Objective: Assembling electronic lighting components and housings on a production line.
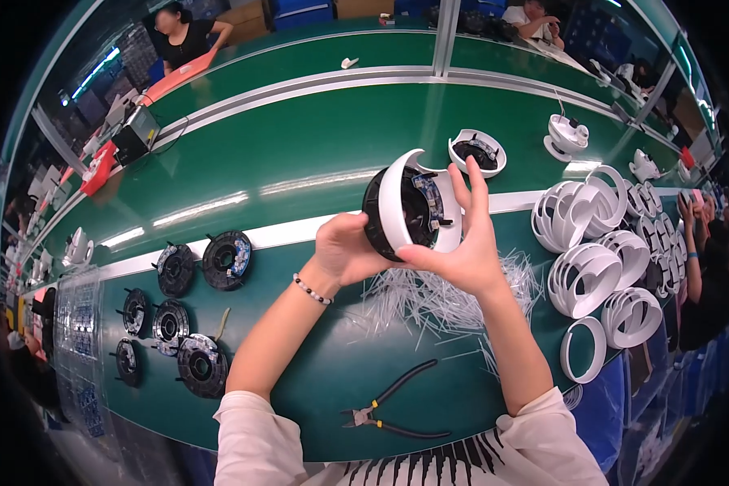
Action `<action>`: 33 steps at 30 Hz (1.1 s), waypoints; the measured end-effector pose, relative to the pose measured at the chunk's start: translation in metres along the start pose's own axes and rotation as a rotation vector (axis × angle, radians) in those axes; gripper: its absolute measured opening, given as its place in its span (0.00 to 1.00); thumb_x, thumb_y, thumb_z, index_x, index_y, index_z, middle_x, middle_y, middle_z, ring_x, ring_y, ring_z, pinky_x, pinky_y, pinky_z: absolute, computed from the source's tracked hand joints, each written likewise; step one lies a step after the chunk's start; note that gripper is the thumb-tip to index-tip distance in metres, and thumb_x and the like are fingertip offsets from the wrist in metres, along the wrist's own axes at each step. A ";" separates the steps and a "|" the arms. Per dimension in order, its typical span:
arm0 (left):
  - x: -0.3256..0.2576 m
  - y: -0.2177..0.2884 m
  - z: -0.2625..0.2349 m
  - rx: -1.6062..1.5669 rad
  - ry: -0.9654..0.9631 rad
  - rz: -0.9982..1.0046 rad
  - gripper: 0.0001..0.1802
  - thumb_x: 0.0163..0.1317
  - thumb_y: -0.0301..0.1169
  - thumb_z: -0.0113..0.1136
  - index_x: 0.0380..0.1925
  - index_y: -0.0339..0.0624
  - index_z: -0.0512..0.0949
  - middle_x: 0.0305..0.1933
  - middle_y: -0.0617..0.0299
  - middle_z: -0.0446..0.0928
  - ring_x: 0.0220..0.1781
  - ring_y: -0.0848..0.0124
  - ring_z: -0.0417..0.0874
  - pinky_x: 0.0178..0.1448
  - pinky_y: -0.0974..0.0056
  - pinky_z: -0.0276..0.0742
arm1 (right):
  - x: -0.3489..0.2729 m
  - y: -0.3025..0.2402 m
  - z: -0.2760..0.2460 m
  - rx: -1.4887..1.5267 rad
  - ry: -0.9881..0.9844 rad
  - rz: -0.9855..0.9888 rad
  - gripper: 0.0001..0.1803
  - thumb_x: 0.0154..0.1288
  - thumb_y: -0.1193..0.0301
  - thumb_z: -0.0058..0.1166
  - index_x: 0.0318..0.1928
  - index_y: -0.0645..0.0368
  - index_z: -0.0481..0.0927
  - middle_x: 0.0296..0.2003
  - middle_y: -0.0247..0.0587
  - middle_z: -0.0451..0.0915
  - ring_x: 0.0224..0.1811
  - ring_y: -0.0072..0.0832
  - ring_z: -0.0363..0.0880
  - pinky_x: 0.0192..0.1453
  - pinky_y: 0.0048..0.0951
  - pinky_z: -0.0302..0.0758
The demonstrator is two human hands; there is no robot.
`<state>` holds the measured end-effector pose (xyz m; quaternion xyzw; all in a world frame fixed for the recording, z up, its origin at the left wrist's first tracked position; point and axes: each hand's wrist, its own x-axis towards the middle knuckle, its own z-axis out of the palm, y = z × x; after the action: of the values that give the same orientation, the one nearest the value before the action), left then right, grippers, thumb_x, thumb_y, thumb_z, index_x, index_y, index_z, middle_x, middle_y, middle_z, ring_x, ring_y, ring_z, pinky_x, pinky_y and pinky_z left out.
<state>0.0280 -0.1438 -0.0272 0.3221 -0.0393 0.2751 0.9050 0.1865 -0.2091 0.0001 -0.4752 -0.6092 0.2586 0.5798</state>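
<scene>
Above the bench, a white ring-shaped housing (392, 209) is tilted on its side between both my hands. A round black base (373, 215) sits against the ring, and a blue circuit board (426, 194) shows inside it. My left hand (344, 249) grips the assembly from the left, its fingers partly hidden behind the base. My right hand (474, 247) grips from the right, thumb on the ring's lower rim and fingers raised along the far side. Below them lies a pile of thin clear plastic strips (417, 298). Diagonal cutters (373, 411) lie with handles spread near my body.
Several black discs with circuit boards (227, 259) lie at left, beside clear trays (79, 348). Stacked white rings (579, 279) stand at right. On the green conveyor (316, 154) sit a white housing with a black base (479, 154) and a white device (567, 136). Other people work around.
</scene>
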 end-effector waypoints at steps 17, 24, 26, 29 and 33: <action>0.013 -0.004 0.023 -0.070 0.343 0.099 0.25 0.64 0.47 0.32 0.45 0.40 0.71 0.45 0.54 0.74 0.46 0.63 0.76 0.51 0.59 0.73 | 0.000 -0.010 -0.003 -0.231 -0.153 -0.237 0.68 0.23 0.56 0.73 0.63 0.65 0.43 0.56 0.59 0.57 0.59 0.46 0.58 0.61 0.39 0.58; 0.011 -0.004 0.030 -0.034 0.327 0.039 0.43 0.56 0.66 0.24 0.52 0.41 0.66 0.49 0.52 0.71 0.48 0.61 0.74 0.53 0.57 0.72 | -0.002 -0.021 -0.005 -0.312 -0.191 -0.303 0.67 0.21 0.58 0.73 0.63 0.66 0.45 0.55 0.55 0.59 0.60 0.46 0.55 0.61 0.39 0.58; 0.007 -0.001 0.027 -0.062 0.219 0.003 0.50 0.49 0.72 0.20 0.53 0.40 0.64 0.52 0.50 0.68 0.52 0.60 0.72 0.55 0.56 0.72 | -0.002 -0.030 -0.005 -0.427 -0.204 -0.356 0.68 0.21 0.52 0.73 0.63 0.66 0.46 0.60 0.51 0.57 0.61 0.43 0.56 0.62 0.37 0.56; 0.005 0.000 0.024 -0.164 0.062 -0.017 0.52 0.48 0.73 0.19 0.55 0.39 0.62 0.53 0.49 0.67 0.52 0.59 0.72 0.54 0.56 0.72 | -0.001 -0.041 -0.011 -0.414 -0.285 -0.421 0.65 0.18 0.63 0.73 0.62 0.65 0.48 0.53 0.50 0.63 0.59 0.45 0.57 0.60 0.39 0.59; 0.008 -0.002 0.032 -0.126 -0.006 -0.011 0.49 0.51 0.71 0.23 0.55 0.39 0.62 0.52 0.49 0.68 0.52 0.60 0.72 0.55 0.56 0.72 | -0.001 -0.047 -0.022 -0.396 -0.337 -0.421 0.64 0.18 0.64 0.72 0.62 0.64 0.50 0.53 0.49 0.64 0.59 0.45 0.57 0.61 0.38 0.59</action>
<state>0.0387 -0.1608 -0.0006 0.2656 -0.0576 0.2660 0.9249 0.1941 -0.2345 0.0448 -0.3931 -0.8198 0.0846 0.4078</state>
